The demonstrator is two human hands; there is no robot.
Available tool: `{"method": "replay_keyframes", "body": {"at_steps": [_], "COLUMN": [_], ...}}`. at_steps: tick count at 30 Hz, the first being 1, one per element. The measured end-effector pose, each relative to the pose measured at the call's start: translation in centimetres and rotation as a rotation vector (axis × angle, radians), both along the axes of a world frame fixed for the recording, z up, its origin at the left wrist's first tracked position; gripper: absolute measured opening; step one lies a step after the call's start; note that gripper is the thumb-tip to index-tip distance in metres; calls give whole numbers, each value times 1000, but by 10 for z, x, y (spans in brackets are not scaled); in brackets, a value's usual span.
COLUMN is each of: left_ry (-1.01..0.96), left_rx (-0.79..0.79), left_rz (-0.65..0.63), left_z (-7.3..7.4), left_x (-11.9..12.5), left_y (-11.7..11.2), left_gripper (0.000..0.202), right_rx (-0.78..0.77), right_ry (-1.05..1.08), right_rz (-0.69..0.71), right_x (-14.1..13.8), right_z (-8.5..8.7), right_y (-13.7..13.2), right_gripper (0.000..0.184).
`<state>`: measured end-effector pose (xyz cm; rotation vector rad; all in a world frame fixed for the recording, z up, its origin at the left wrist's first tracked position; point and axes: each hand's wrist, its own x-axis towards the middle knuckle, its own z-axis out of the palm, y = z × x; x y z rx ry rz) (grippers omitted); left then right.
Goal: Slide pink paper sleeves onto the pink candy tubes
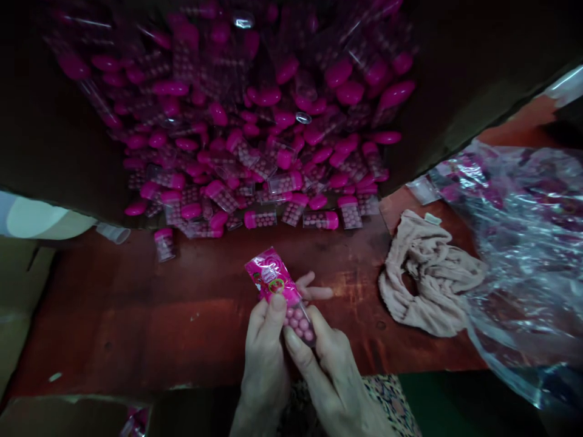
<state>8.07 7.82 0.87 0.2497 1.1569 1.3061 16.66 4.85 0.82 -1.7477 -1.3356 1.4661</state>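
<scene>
Both hands meet over the near part of the table, on one small clear container of pink candy balls [300, 325]. A shiny pink printed sleeve [268, 267] covers its upper end and tilts up to the left. My left hand [266, 343] is closed, its thumb pressed on the lower part of the sleeve. Around the clear lower end my right hand [328, 364] is closed, with its thumb along the near side. Some fingertips stick out behind the container; whose hand they belong to is partly hidden.
Beyond the hands, a big dark-walled box [432, 103] lies open, full of pink-capped candy containers [259, 152]. One loose container [164, 244] is on the red-brown table [136, 315]. At right are a crumpled beige cloth [428, 273] and a clear plastic bag [528, 261].
</scene>
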Motion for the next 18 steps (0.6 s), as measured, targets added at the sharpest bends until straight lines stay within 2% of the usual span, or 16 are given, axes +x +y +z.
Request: {"method": "replay_keyframes", "body": {"at_steps": [3,6,8,10,14,18], "left_ry": [11,9,-31,-72,-26,58], "left_rx": [0,30,69,96,47,27], "left_rz": [-44,-86,-79,-20,65,-28], "left_z": [1,1,0,-3,-9,-9], "left_x": [-1,-7,-11,-13,-13,-12], "left_y": [-2,0,2,6,14,20], "left_gripper": [36,36,35,32,15,15], "right_rx": [-48,-83,-88,-73,46,212], "right_ry": [-35,16,51,44,-29,-130], "right_rz": [15,70,88,95,155,251], "right_x": [3,4,3,-1,-7,-6], "right_z": [4,6,4,1,-11,-17], "right_y": [6,15,17,16,8,7], "right_gripper": [58,52,51,52,51,52]}}
